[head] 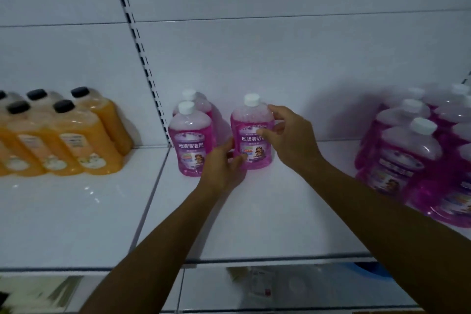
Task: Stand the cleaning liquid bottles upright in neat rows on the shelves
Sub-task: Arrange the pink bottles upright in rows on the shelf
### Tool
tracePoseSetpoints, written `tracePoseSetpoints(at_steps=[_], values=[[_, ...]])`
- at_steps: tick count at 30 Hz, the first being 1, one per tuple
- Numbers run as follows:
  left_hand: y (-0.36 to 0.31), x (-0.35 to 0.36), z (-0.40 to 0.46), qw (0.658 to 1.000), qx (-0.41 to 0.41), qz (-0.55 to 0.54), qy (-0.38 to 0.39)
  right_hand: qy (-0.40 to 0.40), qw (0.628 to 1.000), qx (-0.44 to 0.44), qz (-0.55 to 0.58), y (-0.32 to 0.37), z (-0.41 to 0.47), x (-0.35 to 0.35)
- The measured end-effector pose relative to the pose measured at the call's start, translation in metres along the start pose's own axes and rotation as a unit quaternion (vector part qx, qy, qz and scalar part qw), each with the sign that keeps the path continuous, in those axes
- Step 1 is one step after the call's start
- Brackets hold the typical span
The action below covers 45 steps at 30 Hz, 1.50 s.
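A pink cleaning liquid bottle with a white cap stands upright on the white shelf. My left hand holds its lower left side, fingers curled against it. My right hand grips its right shoulder and label. Two more pink bottles stand upright one behind the other just to the left, by the slotted upright. The bottle's right edge is hidden by my fingers.
Several orange bottles with black caps stand in rows on the left shelf section. A cluster of several pink bottles crowds the right end. Bare shelf lies in front of my hands. A lower shelf shows below the edge.
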<state>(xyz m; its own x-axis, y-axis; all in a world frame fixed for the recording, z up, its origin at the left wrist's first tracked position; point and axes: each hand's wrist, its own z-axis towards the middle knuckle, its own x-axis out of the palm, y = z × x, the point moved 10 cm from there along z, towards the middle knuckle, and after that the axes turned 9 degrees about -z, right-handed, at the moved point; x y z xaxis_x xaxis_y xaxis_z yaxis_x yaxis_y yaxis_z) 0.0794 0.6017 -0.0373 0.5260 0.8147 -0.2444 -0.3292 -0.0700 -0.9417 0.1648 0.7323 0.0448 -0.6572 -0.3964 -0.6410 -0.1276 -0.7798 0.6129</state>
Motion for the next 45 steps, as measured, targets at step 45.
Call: tracePoseSetpoints(at_steps=[45], values=[[-0.025, 0.165, -0.008, 0.965, 0.099, 0.107, 0.220, -0.113, 0.988, 0.066, -0.084, -0.057, -0.077, -0.106]])
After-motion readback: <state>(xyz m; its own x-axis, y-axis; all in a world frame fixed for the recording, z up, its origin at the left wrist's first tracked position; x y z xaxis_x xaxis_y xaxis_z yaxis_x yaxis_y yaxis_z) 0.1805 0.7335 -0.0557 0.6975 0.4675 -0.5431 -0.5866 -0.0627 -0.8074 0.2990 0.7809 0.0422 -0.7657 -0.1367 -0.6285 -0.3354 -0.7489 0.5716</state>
